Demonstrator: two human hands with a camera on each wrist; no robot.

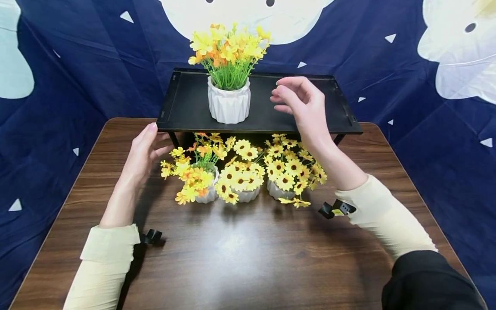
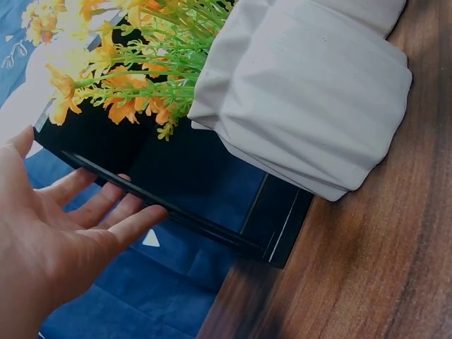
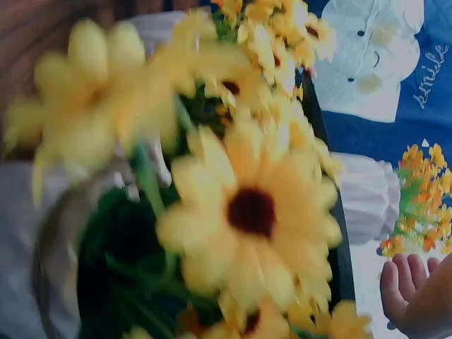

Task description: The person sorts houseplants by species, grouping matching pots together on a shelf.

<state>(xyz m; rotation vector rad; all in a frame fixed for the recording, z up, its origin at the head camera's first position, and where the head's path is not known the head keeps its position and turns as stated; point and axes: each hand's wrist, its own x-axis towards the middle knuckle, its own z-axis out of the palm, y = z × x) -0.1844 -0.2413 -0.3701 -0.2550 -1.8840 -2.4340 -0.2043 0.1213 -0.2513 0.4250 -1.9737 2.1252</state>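
While my left hand [image 1: 142, 150], fingers extended, touched the black stand [image 1: 266, 121], my right hand [image 1: 305, 103] hovered loosely curled, holding nothing.

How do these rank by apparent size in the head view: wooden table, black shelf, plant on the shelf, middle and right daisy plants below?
1. Wooden table
2. Black shelf
3. Plant on the shelf
4. Middle daisy plant and right daisy plant: too alike to rank between them.

Navy backdrop [image 1: 116, 69] behind wooden table [image 1: 271, 275].
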